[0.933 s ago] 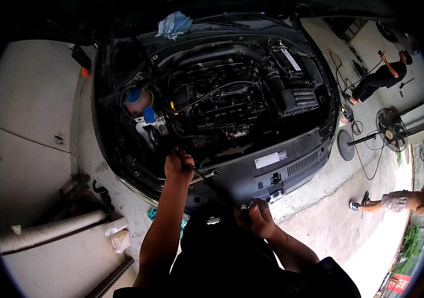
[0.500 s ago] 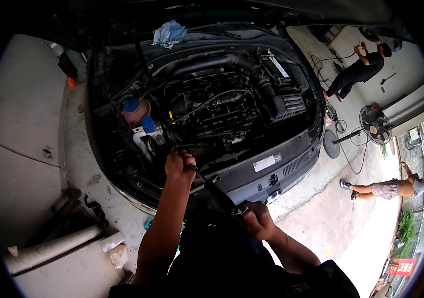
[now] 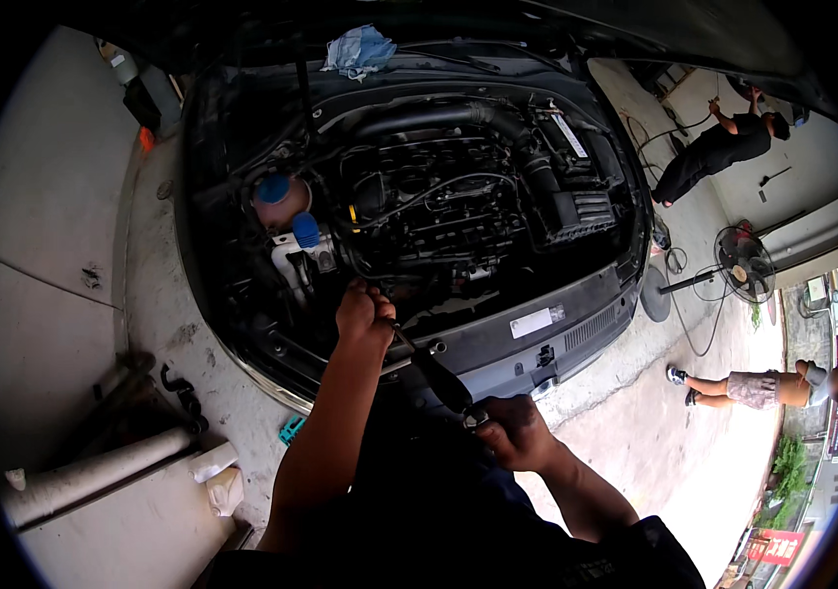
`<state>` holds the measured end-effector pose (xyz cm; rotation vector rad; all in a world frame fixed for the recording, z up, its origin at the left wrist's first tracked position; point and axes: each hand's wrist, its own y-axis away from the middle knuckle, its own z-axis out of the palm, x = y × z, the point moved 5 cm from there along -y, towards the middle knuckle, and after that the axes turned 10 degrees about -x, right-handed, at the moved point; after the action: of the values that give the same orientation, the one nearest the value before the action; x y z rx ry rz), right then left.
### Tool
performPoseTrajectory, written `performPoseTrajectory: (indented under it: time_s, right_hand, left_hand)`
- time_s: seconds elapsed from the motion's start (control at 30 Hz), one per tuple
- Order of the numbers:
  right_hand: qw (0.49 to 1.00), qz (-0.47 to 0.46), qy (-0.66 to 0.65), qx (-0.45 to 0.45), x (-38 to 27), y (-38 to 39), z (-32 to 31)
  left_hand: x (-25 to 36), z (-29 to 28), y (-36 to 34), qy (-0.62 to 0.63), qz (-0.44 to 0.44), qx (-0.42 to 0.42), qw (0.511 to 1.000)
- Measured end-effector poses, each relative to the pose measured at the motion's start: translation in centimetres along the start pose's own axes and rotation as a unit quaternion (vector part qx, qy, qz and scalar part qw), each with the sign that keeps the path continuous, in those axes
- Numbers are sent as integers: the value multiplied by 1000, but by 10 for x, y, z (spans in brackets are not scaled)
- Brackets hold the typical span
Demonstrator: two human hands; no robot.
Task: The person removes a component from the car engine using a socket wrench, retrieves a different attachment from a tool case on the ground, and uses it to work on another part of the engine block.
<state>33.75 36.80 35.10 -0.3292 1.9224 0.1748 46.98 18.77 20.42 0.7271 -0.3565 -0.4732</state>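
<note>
My left hand [image 3: 366, 312] is closed at the front edge of the engine bay, with fingers wrapped round the front part of a long tool. From it a thin metal shaft runs back to the tool's black handle [image 3: 443, 382]. My right hand [image 3: 520, 433] is closed at the near end of that handle, where a shiny metal piece shows by the thumb. The tool's far tip is hidden by my left hand. A silver rod [image 3: 398, 367] crosses beneath the shaft, its rounded end showing beside it. Beyond lies the dark engine [image 3: 429, 201].
Two blue-capped reservoirs [image 3: 281, 201] stand left of the engine; a crumpled blue cloth [image 3: 360, 52] lies by the windscreen. The front panel [image 3: 478, 358] borders the bay. Right of the car are a standing fan [image 3: 744, 263], loose cables and two people. A pipe [image 3: 105, 478] lies at left.
The view has shifted slightly, so the car appears a little farther right and higher. Both hands keep their grip on the tool. The person at the right has moved their arms.
</note>
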Motion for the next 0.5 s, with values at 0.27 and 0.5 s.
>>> performPoseTrajectory:
  time_s: [0.27, 0.5]
  right_hand:
    - [967, 47, 196, -156, -2, -2, 14]
    - [992, 52, -113, 27, 47, 15, 41]
  left_hand:
    - [1, -4, 12, -217, 2, 21, 976]
    - [-20, -21, -17, 13, -42, -27, 999]
